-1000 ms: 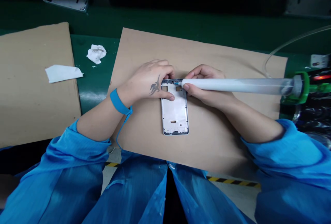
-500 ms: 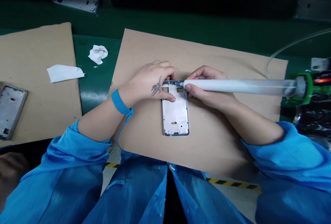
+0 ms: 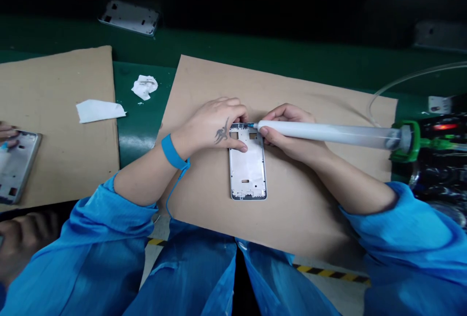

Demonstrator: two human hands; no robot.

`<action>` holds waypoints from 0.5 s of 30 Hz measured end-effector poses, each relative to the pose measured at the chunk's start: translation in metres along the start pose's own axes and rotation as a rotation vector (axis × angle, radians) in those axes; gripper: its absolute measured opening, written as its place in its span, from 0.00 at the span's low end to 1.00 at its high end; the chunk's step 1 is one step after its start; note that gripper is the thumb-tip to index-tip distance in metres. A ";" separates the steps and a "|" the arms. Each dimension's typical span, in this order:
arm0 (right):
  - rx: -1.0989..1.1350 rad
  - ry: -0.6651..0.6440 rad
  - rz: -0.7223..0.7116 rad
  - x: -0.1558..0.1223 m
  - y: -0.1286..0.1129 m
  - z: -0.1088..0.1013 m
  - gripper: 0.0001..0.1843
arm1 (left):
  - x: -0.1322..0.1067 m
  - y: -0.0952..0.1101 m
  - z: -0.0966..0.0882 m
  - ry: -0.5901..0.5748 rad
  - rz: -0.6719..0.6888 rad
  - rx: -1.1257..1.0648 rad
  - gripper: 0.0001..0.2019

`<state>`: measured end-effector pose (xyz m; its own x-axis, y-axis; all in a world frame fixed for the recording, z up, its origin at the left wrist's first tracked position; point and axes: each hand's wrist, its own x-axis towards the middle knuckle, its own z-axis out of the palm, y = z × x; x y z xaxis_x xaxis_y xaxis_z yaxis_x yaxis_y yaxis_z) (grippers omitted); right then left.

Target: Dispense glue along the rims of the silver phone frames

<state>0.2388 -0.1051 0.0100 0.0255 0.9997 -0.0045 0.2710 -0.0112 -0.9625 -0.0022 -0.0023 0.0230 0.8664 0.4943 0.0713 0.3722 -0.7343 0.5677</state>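
A silver phone frame (image 3: 248,170) lies flat on a sheet of brown cardboard (image 3: 219,219). My left hand (image 3: 215,124) grips its upper left corner, thumb on the plate and fingers curled at the far edge. Between the closed fingers of my right hand (image 3: 292,131) is the front end of a dispensing syringe (image 3: 328,130) filled with white material. Its blue needle tip points left and meets the top edge of the frame, near my left fingers; whether anything flows out is too small to tell. A blue wrist strap (image 3: 172,152) circles my left wrist.
At left, a co-worker's hand (image 3: 7,132) is over another phone frame (image 3: 24,160) on a second cardboard (image 3: 73,160). White paper scraps (image 3: 100,111) lie nearby. One more frame (image 3: 129,17) sits at the back. A clear tube (image 3: 408,79) arches at right.
The syringe and its tip have shifted left along the frame's top edge. My left hand keeps its grip. A co-worker's hand has come over the left frame, and the whole view has shifted slightly.
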 end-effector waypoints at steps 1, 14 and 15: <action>0.004 -0.001 -0.001 0.000 0.000 0.000 0.24 | 0.000 0.000 0.000 0.000 -0.002 0.001 0.33; -0.037 -0.057 -0.037 0.001 -0.004 0.002 0.30 | 0.001 -0.001 0.001 0.010 0.018 -0.007 0.33; -0.044 -0.058 -0.038 0.001 -0.005 0.002 0.30 | 0.001 -0.001 0.001 0.007 0.015 -0.008 0.33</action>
<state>0.2360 -0.1042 0.0140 -0.0413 0.9990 0.0146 0.3124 0.0268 -0.9496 -0.0012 -0.0013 0.0216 0.8692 0.4869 0.0858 0.3566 -0.7376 0.5734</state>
